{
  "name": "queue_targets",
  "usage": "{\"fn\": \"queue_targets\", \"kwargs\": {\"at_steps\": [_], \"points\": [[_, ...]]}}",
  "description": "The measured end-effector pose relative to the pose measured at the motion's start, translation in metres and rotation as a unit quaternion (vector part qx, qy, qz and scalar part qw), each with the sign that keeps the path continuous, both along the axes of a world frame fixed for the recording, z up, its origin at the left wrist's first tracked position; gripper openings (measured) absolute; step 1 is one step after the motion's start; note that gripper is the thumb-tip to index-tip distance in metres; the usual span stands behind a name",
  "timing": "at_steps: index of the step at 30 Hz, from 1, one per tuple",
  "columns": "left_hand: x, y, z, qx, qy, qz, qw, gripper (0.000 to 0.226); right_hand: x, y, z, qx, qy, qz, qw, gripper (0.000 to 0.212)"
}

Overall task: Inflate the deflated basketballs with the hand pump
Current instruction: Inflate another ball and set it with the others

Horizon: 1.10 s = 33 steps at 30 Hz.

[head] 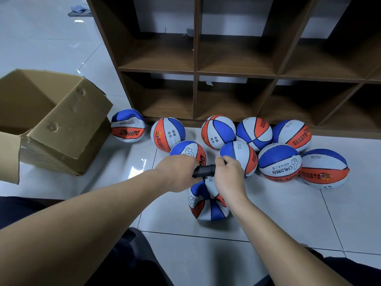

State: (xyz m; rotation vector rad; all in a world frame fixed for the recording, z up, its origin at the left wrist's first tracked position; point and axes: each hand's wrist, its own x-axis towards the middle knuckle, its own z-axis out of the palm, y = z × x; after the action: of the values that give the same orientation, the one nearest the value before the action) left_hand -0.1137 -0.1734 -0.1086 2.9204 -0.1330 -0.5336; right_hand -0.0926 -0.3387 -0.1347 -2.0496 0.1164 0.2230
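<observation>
1. An open cardboard box (pixel 51 122) stands on the floor at the left, cut off by the frame edge; no print shows on it.
2. Just beside the box lies a dented ball (pixel 127 125) in blue, white and orange; it reads "CHILDREN" and a bold logo, both upside down and hard to make out.
3. The left hand (pixel 177 172) is curled round one end of the black hand pump (pixel 204 170); its fingers are hidden behind the knuckles.
4. Under the pump sits the deflated basketball (pixel 207 203), clearly sagging, with a white thumbs-up drawing on its side. Where the pump meets the ball is hidden by the hands.
5. The right hand (pixel 228 174) is clamped on the pump's other end, thumb over the top.
6. Behind the hands, a cluster of balls (pixel 255 133) lies on the white tiled floor (pixel 288 219) against the foot of a brown wooden shelf unit (pixel 237 73). Two show Chinese characters with blank lines.
7. Right of the hands, a ball (pixel 279 162) reads "CHILDREN" below a thumbs-up.
8. The rightmost ball (pixel 324 169) carries a small cartoon figure and tiny print I cannot read.
</observation>
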Motion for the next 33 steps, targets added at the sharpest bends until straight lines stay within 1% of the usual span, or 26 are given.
{"fn": "queue_targets", "kwargs": {"at_steps": [4, 9, 11, 14, 16, 19, 21, 23, 26, 29, 33], "points": [[0.000, 0.000, 0.001, -0.003, 0.001, -0.006, 1.000, 0.020, 0.003, -0.003, 0.000, 0.013, 0.016, 0.001, 1.000, 0.044], [0.000, -0.001, 0.002, 0.019, -0.010, -0.010, 1.000, 0.022, 0.008, -0.009, -0.002, 0.018, 0.064, 0.012, 0.998, 0.044], [0.000, -0.002, 0.003, 0.022, -0.008, -0.013, 1.000, 0.022, 0.012, -0.014, -0.003, 0.008, 0.073, 0.029, 0.997, 0.045], [0.001, 0.002, 0.003, 0.013, -0.001, -0.009, 1.000, 0.024, 0.022, -0.026, 0.002, -0.035, 0.052, 0.041, 0.997, 0.042], [0.002, 0.010, 0.003, 0.026, 0.001, -0.006, 1.000, 0.028, 0.033, -0.044, 0.005, -0.052, 0.048, 0.011, 0.997, 0.041], [0.003, 0.020, 0.004, 0.040, 0.007, 0.001, 0.999, 0.035, 0.046, -0.073, 0.005, -0.017, 0.079, -0.054, 0.995, 0.035], [0.004, 0.018, 0.004, 0.042, 0.008, -0.006, 0.999, 0.032, 0.048, -0.080, 0.004, 0.008, 0.093, -0.071, 0.993, 0.034], [0.004, 0.013, 0.004, 0.049, 0.008, -0.018, 0.999, 0.026, 0.046, -0.079, 0.002, 0.023, 0.091, -0.093, 0.991, 0.039], [0.004, 0.011, 0.004, 0.057, 0.005, -0.022, 0.998, 0.026, 0.043, -0.069, 0.001, 0.029, 0.071, -0.135, 0.988, 0.039], [0.004, 0.010, 0.000, 0.052, 0.001, -0.012, 0.999, 0.026, 0.039, -0.058, 0.001, 0.015, 0.040, -0.152, 0.988, 0.040], [0.003, 0.009, -0.002, 0.044, 0.009, -0.002, 0.999, 0.023, 0.034, -0.043, 0.000, 0.010, 0.017, -0.138, 0.990, 0.042]]}}
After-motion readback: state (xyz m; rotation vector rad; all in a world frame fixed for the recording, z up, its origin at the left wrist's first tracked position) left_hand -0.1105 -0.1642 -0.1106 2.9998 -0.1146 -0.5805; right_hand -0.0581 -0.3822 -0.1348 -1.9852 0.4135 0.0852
